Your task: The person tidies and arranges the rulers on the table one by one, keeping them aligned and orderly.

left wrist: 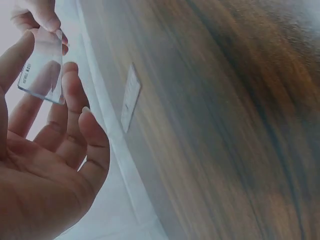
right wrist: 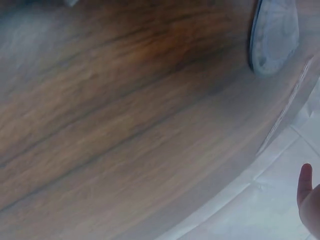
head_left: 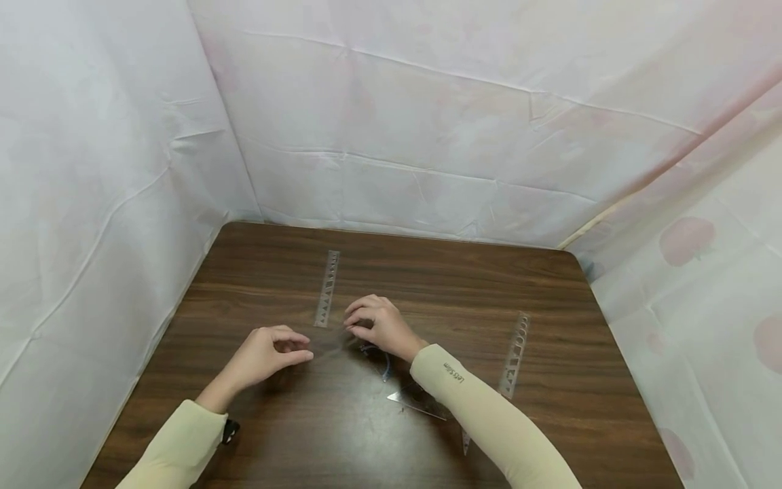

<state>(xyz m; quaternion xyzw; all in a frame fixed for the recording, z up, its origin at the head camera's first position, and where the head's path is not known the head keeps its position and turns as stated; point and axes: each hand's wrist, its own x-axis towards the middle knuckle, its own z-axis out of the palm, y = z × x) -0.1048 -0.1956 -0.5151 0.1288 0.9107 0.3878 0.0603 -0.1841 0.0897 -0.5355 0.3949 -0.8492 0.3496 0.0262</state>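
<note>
Both hands are closed on one clear strip (left wrist: 44,62), which spans the gap between them above the table; the left hand (head_left: 269,354) has its thumb and fingers curved round one end, so that a finger shows through the plastic, and that end bears small print near its edge; the right hand (head_left: 381,327) pinches the other end between thumb and fingers; just on the near side of the right hand, partly hidden by it, lies a clear protractor (head_left: 387,371) with a blue curve; nearer still, beside the right sleeve (head_left: 489,421), is a clear set square (head_left: 398,396) with one bright edge, and a pointed clear piece pokes out from under that sleeve, too covered for me to name; just beyond the grip lies a stencil ruler (head_left: 326,288) with cut-out shapes, and well to its right, past the right forearm, lies another one much like it; under everything spreads the dark wooden table (head_left: 263,272), with pale cloth (head_left: 397,115) hanging around its far side and both flanks.
</note>
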